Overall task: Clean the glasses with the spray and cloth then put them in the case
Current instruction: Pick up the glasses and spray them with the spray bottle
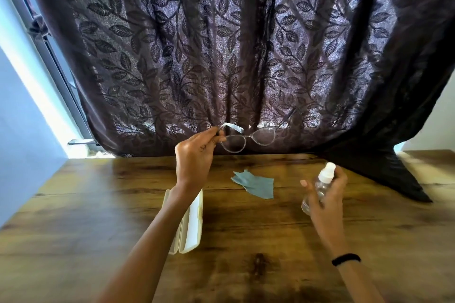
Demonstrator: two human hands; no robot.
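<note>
Glasses [247, 137] hung pinched at one temple by left hand [194, 155]; right hand [325, 194] gripped spray bottle [320, 183]. Mist could miss lenses.

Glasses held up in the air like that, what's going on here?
A person is getting ready to clean them. The left hand holds the glasses up by one temple, above the far edge of the wooden table. The right hand grips a small clear spray bottle, raised off the table. The blue-grey cloth lies on the table between the hands, and the white case lies beneath the left forearm.
</note>
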